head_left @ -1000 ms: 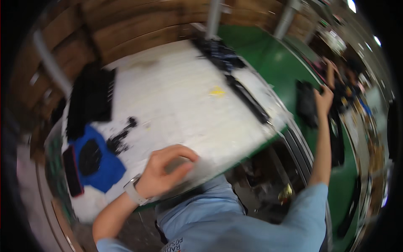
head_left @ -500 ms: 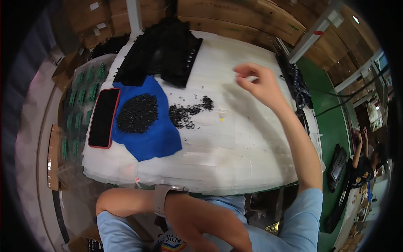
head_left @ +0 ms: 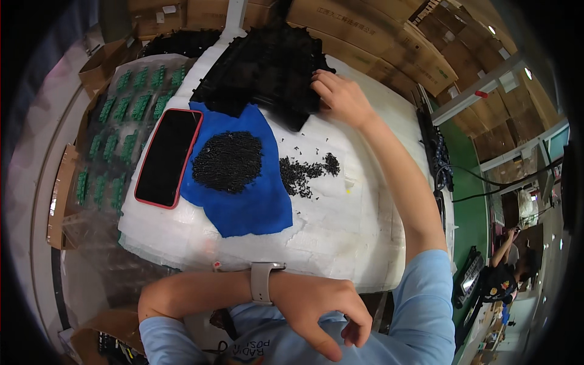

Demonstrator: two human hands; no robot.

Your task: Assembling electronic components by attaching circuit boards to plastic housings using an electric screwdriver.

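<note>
A wide black plastic panel [head_left: 261,73] with ribs and small tabs lies at the back of the white padded table [head_left: 340,243]. My right hand [head_left: 344,97] is closed at its right edge, fingertips over the rim, the thumb partly hidden. Bent across my body below the table's front edge, my left hand [head_left: 322,310] holds nothing, its fingers loosely curled and apart from the thumb. On a blue cloth [head_left: 249,213] is a round heap of small black screw-like pieces [head_left: 228,161]. More loose black pieces [head_left: 298,176] are scattered to the cloth's right.
A phone [head_left: 169,158] with a red case lies left of the cloth. Green circuit boards [head_left: 109,146] rest in rows on plastic wrap farther left. Cardboard boxes [head_left: 347,30] stand behind the table. Black cables [head_left: 441,167] hang at the right edge; a person [head_left: 508,271] is far right.
My right hand has come left from over the table to the panel's right edge. My left hand has turned, showing its fingers more clearly. The whole view has shifted somewhat.
</note>
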